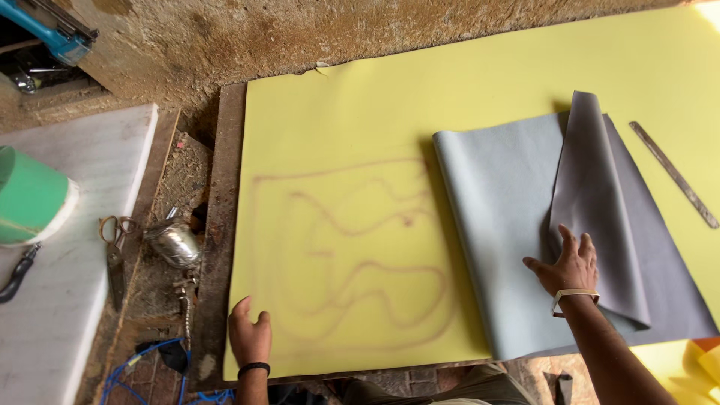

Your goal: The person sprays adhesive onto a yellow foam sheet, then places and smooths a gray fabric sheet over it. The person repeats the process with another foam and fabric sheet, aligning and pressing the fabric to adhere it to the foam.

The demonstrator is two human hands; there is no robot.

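Note:
A large yellow sheet [352,127] covers the work surface, with wavy brownish streaks smeared across its left-centre. On its right lies a grey sheet [495,210] of leather-like material, folded over itself with its darker side up on the right. My right hand [568,262] rests flat, fingers spread, on the grey sheet near the fold. My left hand [250,331] presses on the yellow sheet's near left corner, fingers curled, holding nothing.
A long metal ruler [673,174] lies at the right on the yellow sheet. Left of the board are scissors [115,251], a shiny metal tool [174,244], a green bucket [30,196] on a white slab [82,157], and blue cord [142,367].

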